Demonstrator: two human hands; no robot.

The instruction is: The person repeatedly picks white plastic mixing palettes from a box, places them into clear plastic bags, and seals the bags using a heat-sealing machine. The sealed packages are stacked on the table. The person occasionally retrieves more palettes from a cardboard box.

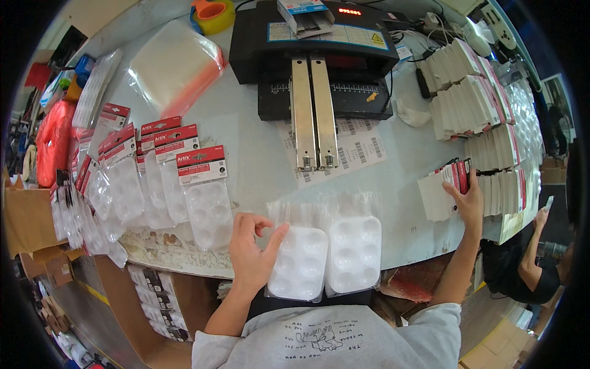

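At the table's near edge, two white plastic paint palettes with round wells lie side by side in clear bags, a left palette [297, 261] and a right palette [354, 252]. My left hand [253, 249] is beside the left one, its thumb by the bag's upper corner; the fingers are bent but apart, and nothing shows between them. Over at the right, my right hand [468, 200] closes on a few red-and-white header cards [452, 178] at the front of the card stacks. The fingertips are partly hidden by the cards.
A black machine [313, 55] with two metal arms stands at the back. Finished carded palettes [206, 197] pile up at left, below a stack of clear bags [178, 64]. More header-card stacks [470, 104] line the right. A tape roll [215, 15] sits behind. Another person's arm [533, 252] shows far right.
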